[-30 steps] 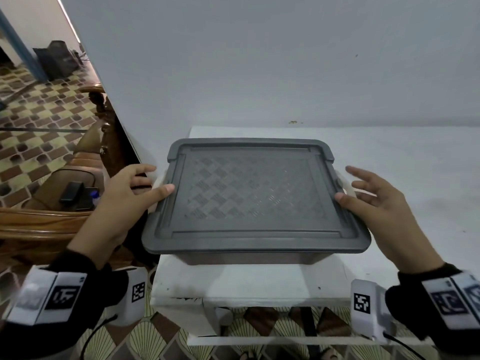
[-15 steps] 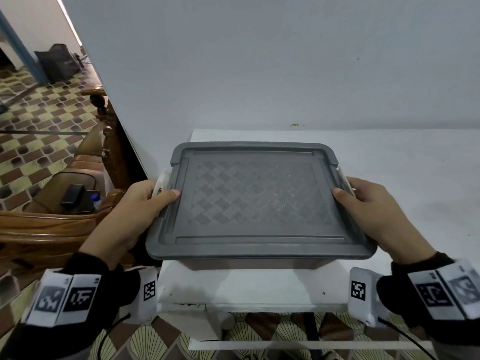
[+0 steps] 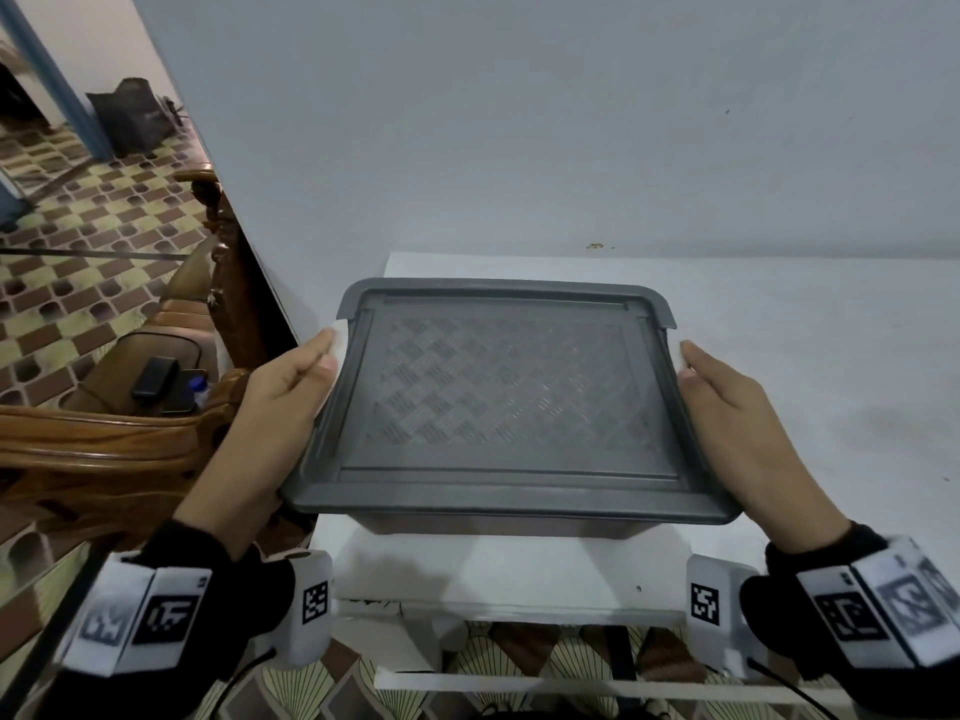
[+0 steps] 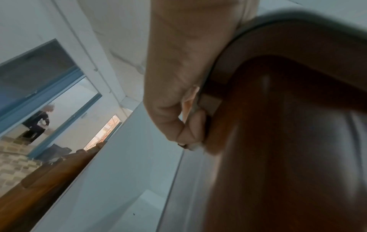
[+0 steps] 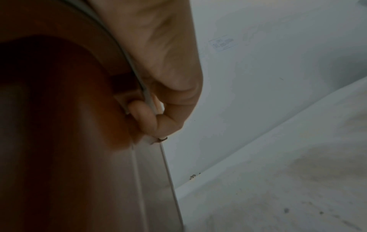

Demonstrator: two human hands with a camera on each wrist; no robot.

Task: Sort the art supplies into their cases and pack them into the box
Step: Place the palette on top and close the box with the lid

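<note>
A white tabletop is set against a plain pale wall, with a carved wooden bench and a chequered tile floor seen to the left; a dark phone-like object lies on the bench seat. On the near left part of the tabletop the grey storage box is found, covered by its grey lid with a woven diamond pattern. The box is gripped at both sides: the left hand is curled round the white side latch, and the right hand is closed likewise on the opposite latch, fingertips tucked under the rim in both wrist views. No art supplies or cases are visible, so the step is judged to be the releasing or fastening of the latches; which cannot be told. It is best done with both latches worked together and evenly, so that the lid is kept level and the box is not dragged toward the near table edge, which lies just beside it.
</note>
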